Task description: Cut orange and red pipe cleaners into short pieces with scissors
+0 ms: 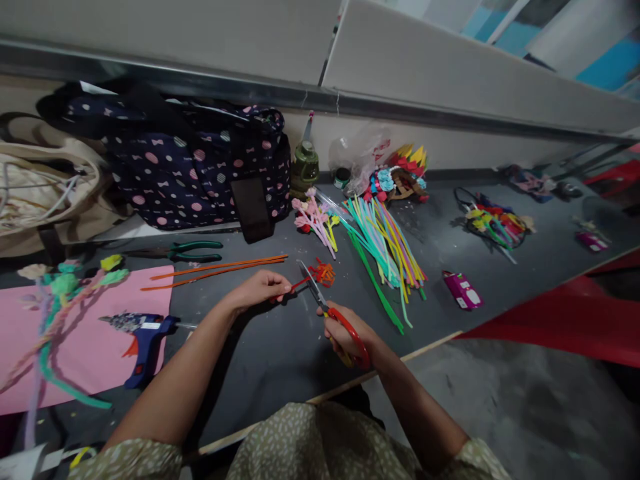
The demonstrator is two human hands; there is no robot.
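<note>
My left hand (261, 289) pinches a short red pipe cleaner (300, 285), whose free end points right toward the scissors. In my right hand (353, 332) is a pair of scissors (345, 327) with red and yellow handles, the blades parted around or close beside the red end; I cannot tell which. Just beyond the blades lies a small pile of cut red and orange pieces (324, 273). Two long orange pipe cleaners (220, 267) lie on the dark table (280, 360) past my left hand.
On the left, a blue glue gun (149, 347) and fuzzy flowers (64, 285) lie on pink paper (17, 320), with green-handled pliers (193, 251) behind. A polka-dot bag (200, 167), a phone (251, 210) and a green bottle (305, 163) stand behind. Coloured pipe cleaners (385, 247) spread rightward, before a purple box (463, 291).
</note>
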